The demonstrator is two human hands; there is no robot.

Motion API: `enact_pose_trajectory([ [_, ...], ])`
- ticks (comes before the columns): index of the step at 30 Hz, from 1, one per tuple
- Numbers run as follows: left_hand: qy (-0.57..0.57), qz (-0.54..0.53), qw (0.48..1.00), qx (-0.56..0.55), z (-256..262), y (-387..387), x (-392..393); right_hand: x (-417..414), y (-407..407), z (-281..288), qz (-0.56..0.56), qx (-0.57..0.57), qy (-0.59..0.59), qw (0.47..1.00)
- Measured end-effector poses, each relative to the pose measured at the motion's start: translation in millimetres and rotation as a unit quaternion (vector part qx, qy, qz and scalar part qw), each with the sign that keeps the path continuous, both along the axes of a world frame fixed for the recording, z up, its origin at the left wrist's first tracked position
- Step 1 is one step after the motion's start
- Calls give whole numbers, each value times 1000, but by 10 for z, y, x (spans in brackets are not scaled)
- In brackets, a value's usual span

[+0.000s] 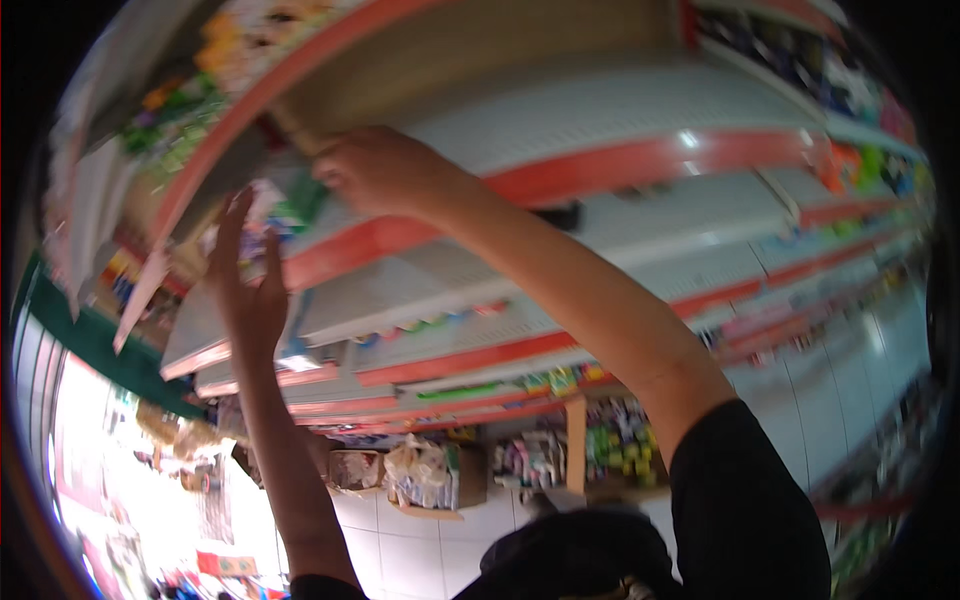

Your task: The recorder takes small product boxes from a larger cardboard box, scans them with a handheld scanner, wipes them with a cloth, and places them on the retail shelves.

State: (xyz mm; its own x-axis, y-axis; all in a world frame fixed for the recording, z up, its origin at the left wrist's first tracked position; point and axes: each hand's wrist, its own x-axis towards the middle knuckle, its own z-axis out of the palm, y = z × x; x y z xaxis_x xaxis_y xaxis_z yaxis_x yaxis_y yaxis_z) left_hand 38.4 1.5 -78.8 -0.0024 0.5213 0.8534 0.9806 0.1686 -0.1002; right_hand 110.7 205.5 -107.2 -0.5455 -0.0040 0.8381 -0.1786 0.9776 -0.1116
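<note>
My left hand is raised at the left end of a red-edged metal shelf, its fingers apart. It is at colourful packages on that shelf; blur hides whether it touches them. My right hand reaches over the same shelf with its fingers curled. A narrow brown strip runs up beside its knuckles, and a green item sits just below its fingers. I cannot tell whether the right hand grips either one.
Orange and green goods stand on the shelf at upper left. Below are more red-edged shelves. On the tiled floor stand cardboard boxes of goods and a bulging plastic bag. A bright doorway opens at lower left.
</note>
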Motion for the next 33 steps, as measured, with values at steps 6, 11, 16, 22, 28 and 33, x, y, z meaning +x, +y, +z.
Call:
enact_pose_trajectory([
  [6,-312,-67,938,-138,-2256,-384,894,1891,-984,-1934,155,-382,-22,911],
  [11,-545,-48,664,-510,-4445,-61,1967,3534,-1241,-5577,-216,-673,-160,689],
  [16,-579,-77,582,-566,-6019,-466,1980,4250,-1415,-6735,-346,-765,-222,496],
  [22,-606,2,539,-585,-6287,-238,2435,4449,-584,-7052,-406,-686,-271,539],
  [28,-525,16,575,-627,-6219,-163,2978,4767,275,-8265,-462,-546,-294,634],
  [33,-533,88,609,-581,-6117,-633,2731,4072,277,-8115,-464,-580,-289,603],
])
